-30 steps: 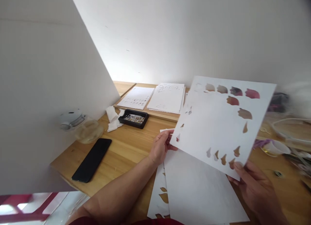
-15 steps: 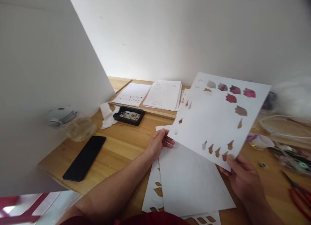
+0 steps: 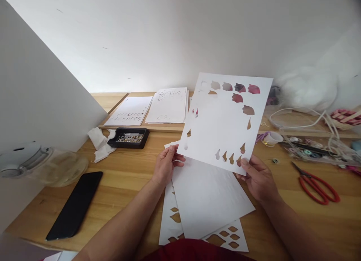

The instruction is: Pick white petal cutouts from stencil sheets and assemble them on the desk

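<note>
A white paper sheet with cut-out petal and teardrop shapes is held up, tilted, above the desk. My right hand pinches its lower right corner, thumb on the front and fingers behind. At the lower left corner, my left hand has its thumb by the edge and its fingers curled under and behind the paper. Below lies a plain white sheet, resting over another cut-out sheet with leaf-shaped holes.
Left are a black phone, a black tray of small beads and crumpled tissue. Paper stacks lie on the raised back ledge. Right are red-handled scissors, a small white cup and white stuffing.
The view has swung right, bringing the whole scissors and a woven basket into sight. Both hands still hold the cut-out sheet up, at much the same tilt.
</note>
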Tool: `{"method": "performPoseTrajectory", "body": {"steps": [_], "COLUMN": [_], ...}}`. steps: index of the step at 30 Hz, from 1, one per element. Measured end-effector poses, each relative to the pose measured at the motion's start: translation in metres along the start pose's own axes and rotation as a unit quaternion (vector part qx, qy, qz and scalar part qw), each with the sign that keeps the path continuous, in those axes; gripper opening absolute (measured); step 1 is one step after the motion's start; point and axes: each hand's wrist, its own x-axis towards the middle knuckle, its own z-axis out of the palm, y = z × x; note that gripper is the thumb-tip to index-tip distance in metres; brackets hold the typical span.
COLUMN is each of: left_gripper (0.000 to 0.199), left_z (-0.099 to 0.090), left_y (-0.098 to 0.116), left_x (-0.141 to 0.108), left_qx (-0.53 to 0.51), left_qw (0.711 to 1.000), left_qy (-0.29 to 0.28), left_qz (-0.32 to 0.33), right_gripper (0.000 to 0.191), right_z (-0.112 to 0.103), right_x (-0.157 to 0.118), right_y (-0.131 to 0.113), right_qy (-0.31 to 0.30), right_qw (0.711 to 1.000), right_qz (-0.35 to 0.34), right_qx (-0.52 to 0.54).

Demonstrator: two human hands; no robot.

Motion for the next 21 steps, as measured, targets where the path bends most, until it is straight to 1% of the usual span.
{"method": "performPoseTrajectory", "body": {"steps": [5, 17, 21], "left_gripper": [0.048, 0.051, 0.048], "left_z": [0.0007, 0.0003, -0.0007], "left_y": [0.0013, 0.003, 0.0026], "left_x": [-0.0005, -0.0017, -0.0011], "left_qx": [-0.001, -0.002, -0.005], "left_qw": [1.0, 1.0, 1.0], "left_qy": [-0.003, 0.023, 0.02], "left_qz": [0.006, 0.007, 0.009], "right_gripper": [0.015, 0.014, 0.014], "right_z": [0.001, -0.0019, -0.0023], "right_x": [-0.0005, 0.0009, 0.0021], "right_y": [-0.0014, 0.0004, 0.0014], "right_qy": [0.01, 0.006, 0.006], "right_qw": [1.0, 1.0, 1.0], "right_qz": [-0.005, -0.005, -0.004], "right_qx": [-0.008, -0.005, -0.004]}}
